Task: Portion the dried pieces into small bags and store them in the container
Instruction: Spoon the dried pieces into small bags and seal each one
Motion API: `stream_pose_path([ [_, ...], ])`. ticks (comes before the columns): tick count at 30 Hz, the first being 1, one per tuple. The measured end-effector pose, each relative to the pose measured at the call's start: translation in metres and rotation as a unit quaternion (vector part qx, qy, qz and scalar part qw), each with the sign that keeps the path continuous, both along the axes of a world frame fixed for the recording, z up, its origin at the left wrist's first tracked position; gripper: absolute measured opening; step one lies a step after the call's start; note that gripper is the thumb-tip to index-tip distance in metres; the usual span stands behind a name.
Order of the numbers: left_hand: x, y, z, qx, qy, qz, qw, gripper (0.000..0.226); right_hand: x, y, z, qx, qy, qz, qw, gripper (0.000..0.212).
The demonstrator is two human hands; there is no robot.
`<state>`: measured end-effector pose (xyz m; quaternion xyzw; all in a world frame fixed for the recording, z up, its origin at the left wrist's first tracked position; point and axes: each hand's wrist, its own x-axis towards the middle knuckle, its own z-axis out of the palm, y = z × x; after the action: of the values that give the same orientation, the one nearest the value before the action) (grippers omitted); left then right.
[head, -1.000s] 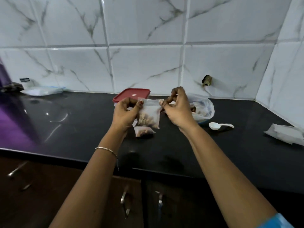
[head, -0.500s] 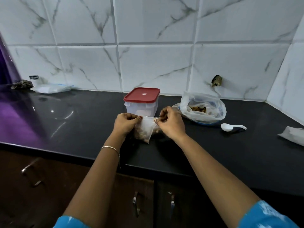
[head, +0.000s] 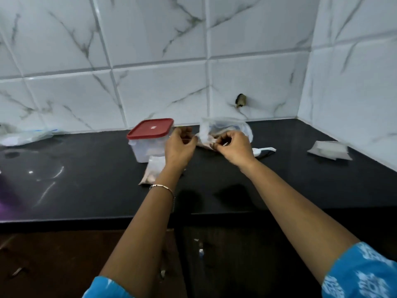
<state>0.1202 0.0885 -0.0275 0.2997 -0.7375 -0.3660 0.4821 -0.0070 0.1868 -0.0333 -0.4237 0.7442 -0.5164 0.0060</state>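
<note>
Black desk [head: 279, 190] beside the red-lidded container [head: 150, 134] — both hands, left hand [head: 179, 145] and right hand [head: 233, 147], now pinch a fresh small bag [head: 205, 139] — the filled bag [head: 153, 171] set down.

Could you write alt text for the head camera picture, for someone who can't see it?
Two hands, left hand and right hand, pinch a small clear bag above a black counter. Beside them stand a red-lidded container and a filled bag.

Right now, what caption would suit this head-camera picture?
Both hands, left and right, pinch a small bag beside the red-lidded container.
</note>
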Motion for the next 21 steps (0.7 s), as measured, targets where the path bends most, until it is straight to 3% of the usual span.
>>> stream_pose_path([
  [7, -0.113, 0.073, -0.015, 0.026, -0.037, -0.144, 0.989, 0.021, -0.093, 0.096, -0.012, -0.017, -0.016, -0.159, 0.987, 0.018],
  [11, -0.176, 0.109, -0.038, 0.134, -0.061, -0.247, 0.958, 0.017, -0.149, 0.146, -0.025, 0.027, 0.012, -0.253, 0.967, 0.009],
  [14, -0.212, 0.126, -0.053, 0.174, -0.097, -0.283, 0.938, 0.026, -0.182, 0.171, -0.036, 0.091, 0.050, -0.316, 0.943, 0.028],
  [17, -0.240, 0.134, -0.051, 0.201, -0.104, -0.319, 0.920, 0.036, -0.207, 0.182, -0.037, 0.124, 0.032, -0.366, 0.922, 0.040],
  [21, -0.270, 0.133, -0.052, 0.151, -0.160, -0.326, 0.919, 0.044, -0.226, 0.173, -0.039, 0.197, 0.035, -0.391, 0.898, 0.055],
])
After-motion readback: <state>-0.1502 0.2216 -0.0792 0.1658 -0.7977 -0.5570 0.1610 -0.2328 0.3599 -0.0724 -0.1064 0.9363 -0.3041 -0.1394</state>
